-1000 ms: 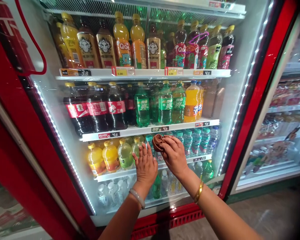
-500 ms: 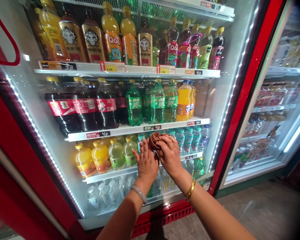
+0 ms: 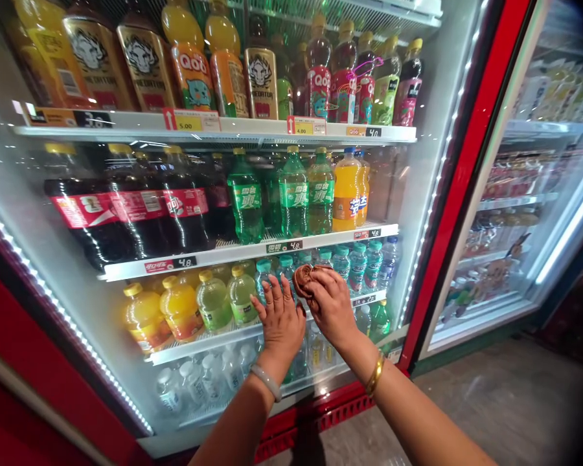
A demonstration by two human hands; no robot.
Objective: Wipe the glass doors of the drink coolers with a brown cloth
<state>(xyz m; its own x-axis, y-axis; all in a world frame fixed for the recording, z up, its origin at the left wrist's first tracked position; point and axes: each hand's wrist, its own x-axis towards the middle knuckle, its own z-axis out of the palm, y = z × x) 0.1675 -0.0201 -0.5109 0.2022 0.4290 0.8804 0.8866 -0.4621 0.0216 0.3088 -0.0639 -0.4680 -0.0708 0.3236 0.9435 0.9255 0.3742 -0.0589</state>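
A bunched brown cloth [image 3: 302,281] is gripped in my right hand [image 3: 331,304], which wears a gold bangle at the wrist. Just left of it, my left hand [image 3: 280,317] has its fingers spread, palm toward the glass door of a drinks fridge, with nothing in it. A pale bangle circles that wrist. Both hands are in front of the lower shelves; whether the palm touches the glass I cannot tell. Behind the glass, teal-capped water bottles [image 3: 341,261] and green-tinted drink bottles [image 3: 243,295] stand on the shelf near my hands.
Cola bottles [image 3: 135,207] and green soda bottles [image 3: 294,197] fill the middle shelf. Above them is a shelf [image 3: 262,129] with price tags. A red door frame [image 3: 459,175] borders the right side, with a second fridge [image 3: 505,207] beyond. Grey floor [image 3: 476,401] lies below right.
The view has moved closer and shifted, so the upper shelves look larger. The cloth and my right hand sit slightly farther from my left hand, whose fingers are more spread.
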